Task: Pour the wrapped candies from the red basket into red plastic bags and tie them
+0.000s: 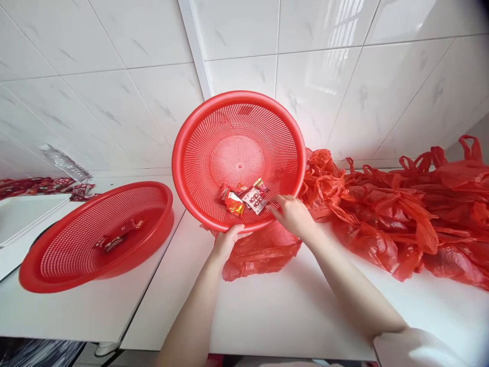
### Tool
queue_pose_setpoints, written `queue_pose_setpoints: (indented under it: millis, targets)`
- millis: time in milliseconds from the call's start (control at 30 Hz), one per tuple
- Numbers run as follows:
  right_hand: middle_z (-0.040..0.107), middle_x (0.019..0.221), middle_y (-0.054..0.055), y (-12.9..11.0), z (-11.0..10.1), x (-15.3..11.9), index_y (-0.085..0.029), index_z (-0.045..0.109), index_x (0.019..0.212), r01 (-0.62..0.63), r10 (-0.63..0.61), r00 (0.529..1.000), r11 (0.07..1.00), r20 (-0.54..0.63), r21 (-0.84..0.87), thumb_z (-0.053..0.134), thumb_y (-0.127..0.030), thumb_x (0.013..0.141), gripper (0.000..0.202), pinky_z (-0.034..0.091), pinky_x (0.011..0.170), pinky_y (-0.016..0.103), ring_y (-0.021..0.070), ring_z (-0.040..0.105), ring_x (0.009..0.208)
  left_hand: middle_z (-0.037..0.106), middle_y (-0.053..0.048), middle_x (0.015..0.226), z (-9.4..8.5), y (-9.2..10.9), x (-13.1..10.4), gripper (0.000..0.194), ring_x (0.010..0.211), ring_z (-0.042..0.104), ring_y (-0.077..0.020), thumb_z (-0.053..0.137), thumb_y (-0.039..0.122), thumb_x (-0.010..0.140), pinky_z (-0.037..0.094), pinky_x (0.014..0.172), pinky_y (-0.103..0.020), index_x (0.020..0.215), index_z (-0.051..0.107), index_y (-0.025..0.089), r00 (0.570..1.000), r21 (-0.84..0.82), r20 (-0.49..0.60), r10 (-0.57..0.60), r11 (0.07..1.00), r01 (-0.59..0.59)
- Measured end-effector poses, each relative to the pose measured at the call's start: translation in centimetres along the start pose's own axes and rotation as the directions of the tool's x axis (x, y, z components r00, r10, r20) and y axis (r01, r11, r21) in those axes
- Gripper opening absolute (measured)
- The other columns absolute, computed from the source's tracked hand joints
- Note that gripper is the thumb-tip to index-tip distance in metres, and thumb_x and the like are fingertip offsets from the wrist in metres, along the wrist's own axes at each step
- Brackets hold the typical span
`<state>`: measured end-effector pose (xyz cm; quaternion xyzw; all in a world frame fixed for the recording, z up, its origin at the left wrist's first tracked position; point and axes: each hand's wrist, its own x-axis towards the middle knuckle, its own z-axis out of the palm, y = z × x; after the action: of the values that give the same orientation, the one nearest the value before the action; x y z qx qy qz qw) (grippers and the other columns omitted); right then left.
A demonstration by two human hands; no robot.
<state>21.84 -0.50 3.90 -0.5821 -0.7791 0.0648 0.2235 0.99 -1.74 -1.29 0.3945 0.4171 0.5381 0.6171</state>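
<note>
**Red basket tipped toward the hands, sweets pooled at its low edge**

Red perforated plastic, the round tilted basket [239, 158] stands on its near rim; the left hand [225, 243] grips that rim from below, thumb over the lip; the right hand [292, 214], nearer, reaches in from the right, fingertips closing on the foil-wrapped sweets [246, 198]; crinkled red plastic bags [401, 214] lie right; a second basket [97, 234] rests flat left.

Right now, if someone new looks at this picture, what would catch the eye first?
First, the tilted red basket at the centre: the left hand grips its lower rim while the right hand reaches into the wrapped candies inside. Next, the heap of red plastic bags on the right of the white table, and a second red basket lying at the left.
</note>
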Motion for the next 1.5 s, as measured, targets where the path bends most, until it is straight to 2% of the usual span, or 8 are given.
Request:
queue_pose_setpoints:
  millis: [167, 300, 500, 600, 833, 1133, 1267, 1500]
  targets:
    - [0.062, 0.12, 0.02, -0.6, 2.0, 0.4, -0.012, 0.046, 0.134, -0.049, 0.042, 0.997, 0.994, -0.067, -0.096, 0.056, -0.048, 0.087, 0.06, 0.041, 0.093, 0.044, 0.0339, 0.055, 0.111, 0.065, -0.005, 0.125, 1.0, -1.4, -1.0, 0.04, 0.117, 0.058, -0.0341, 0.067, 0.027, 0.076, 0.055, 0.089, -0.048, 0.115, 0.061, 0.024, 0.997, 0.109, 0.054, -0.062, 0.993, 0.056]
    - [0.068, 0.11, 0.012, 0.7, 2.2, 1.0, -0.017, 0.054, 0.123, -0.138, 0.172, 0.983, 0.92, -0.061, 0.368, 0.052, -0.033, 0.088, 0.039, 0.048, 0.086, 0.037, 0.0259, 0.064, 0.098, 0.063, -0.003, 0.127, 0.8, -1.5, -0.7, 0.041, 0.119, 0.056, -0.0353, 0.066, 0.026, 0.076, 0.055, 0.087, -0.051, 0.117, 0.06, 0.029, 0.998, 0.132, 0.046, -0.038, 0.991, 0.032]
    - [0.073, 0.096, 0.009, 1.3, 0.9, 1.4, -0.016, 0.065, 0.098, -0.237, 0.177, 0.958, 0.057, 0.224, 0.97, 0.07, -0.042, 0.076, 0.034, 0.056, 0.081, 0.035, 0.0213, 0.07, 0.085, 0.068, -0.006, 0.116, 0.3, -0.4, -0.1, 0.044, 0.112, 0.061, -0.0331, 0.068, 0.02, 0.071, 0.057, 0.087, -0.049, 0.114, 0.059, 0.02, 0.999, -0.015, -0.02, -0.039, 0.999, 0.039]
    - [0.075, 0.09, 0.008, 1.0, 0.7, 1.3, -0.015, 0.069, 0.091, -0.243, 0.159, 0.955, -0.06, 0.249, 0.968, 0.079, -0.041, 0.067, 0.036, 0.058, 0.079, 0.035, 0.021, 0.071, 0.08, 0.07, -0.006, 0.107, 0.0, -0.2, 0.2, 0.044, 0.105, 0.065, -0.0303, 0.069, 0.018, 0.068, 0.057, 0.088, -0.049, 0.111, 0.059, 0.018, 0.997, -0.045, -0.068, -0.034, 0.999, 0.031]
    - [0.073, 0.08, 0.004, 1.1, 0.2, 1.0, -0.016, 0.071, 0.087, -0.181, 0.074, 0.982, 0.085, 0.175, 0.98, 0.078, -0.044, 0.068, 0.035, 0.057, 0.078, 0.035, 0.0187, 0.07, 0.074, 0.069, -0.005, 0.107, -0.7, 0.1, 1.0, 0.048, 0.106, 0.065, -0.0286, 0.067, 0.017, 0.066, 0.058, 0.086, -0.047, 0.113, 0.057, 0.018, 0.991, -0.036, -0.133, -0.019, 0.999, 0.014]
    - [0.067, 0.075, -0.001, 0.8, -0.1, -0.1, -0.017, 0.068, 0.086, 0.104, -0.277, 0.93, 0.83, 0.242, 0.548, 0.07, -0.022, 0.075, 0.013, 0.048, 0.066, 0.026, 0.0144, 0.061, 0.07, 0.072, -0.008, 0.098, -0.9, 0.6, 1.1, 0.045, 0.096, 0.069, -0.029, 0.067, 0.018, 0.064, 0.057, 0.085, -0.047, 0.109, 0.06, 0.012, 0.991, -0.074, -0.131, -0.014, 0.997, 0.004]
    - [0.07, 0.091, 0.003, 1.0, 0.7, 0.0, -0.018, 0.068, 0.097, 0.107, -0.315, 0.9, 0.831, 0.303, 0.545, 0.069, -0.018, 0.075, 0.022, 0.051, 0.072, 0.026, 0.0166, 0.065, 0.082, 0.071, -0.007, 0.102, -0.7, 0.6, 1.1, 0.051, 0.098, 0.068, -0.029, 0.068, 0.017, 0.064, 0.056, 0.086, -0.048, 0.115, 0.058, 0.014, 0.991, -0.054, -0.131, -0.005, 0.999, -0.002]
    - [0.067, 0.119, 0.011, -0.4, 1.1, -0.2, -0.018, 0.058, 0.122, 0.252, -0.305, 0.951, 0.85, 0.041, 0.463, 0.053, -0.031, 0.092, 0.033, 0.048, 0.094, 0.034, 0.0205, 0.064, 0.107, 0.071, -0.007, 0.107, 0.1, -0.5, 0.4, 0.045, 0.104, 0.066, -0.0292, 0.067, 0.018, 0.068, 0.057, 0.085, -0.043, 0.113, 0.061, 0.017, 0.999, -0.041, -0.038, -0.019, 0.999, 0.018]
